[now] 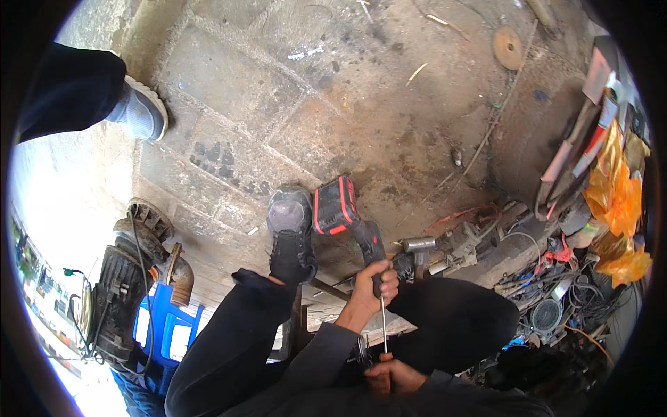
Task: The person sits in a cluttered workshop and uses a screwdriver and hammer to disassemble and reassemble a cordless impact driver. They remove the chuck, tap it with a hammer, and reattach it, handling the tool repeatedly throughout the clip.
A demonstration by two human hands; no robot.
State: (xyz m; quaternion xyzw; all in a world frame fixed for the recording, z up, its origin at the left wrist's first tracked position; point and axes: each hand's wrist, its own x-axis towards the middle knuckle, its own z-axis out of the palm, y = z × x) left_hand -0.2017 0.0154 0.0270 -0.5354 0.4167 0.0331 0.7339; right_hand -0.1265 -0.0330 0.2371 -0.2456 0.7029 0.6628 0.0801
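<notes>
My left hand (367, 292) is closed around the black handle of a cordless power tool (372, 242). The tool's black and red battery pack (335, 206) points away from me, beside my shoe. In my right hand (398, 376), lower down and close to my body, is a screwdriver (384, 326) with an orange-brown handle. Its metal shaft runs up to the tool's handle at my left fist; the fingers hide where the tip meets it. A dark, partly metallic part (362, 350) lies left of the shaft, too shadowed to identify.
A hammer (419, 244) lies beyond my right knee. Cables and metal parts (552, 297) pile up at right, below orange plastic (615, 182). At left, an electric motor pump (117, 297) is by a blue plastic stool (169, 323). Another person's shoe (139, 110) stands upper left.
</notes>
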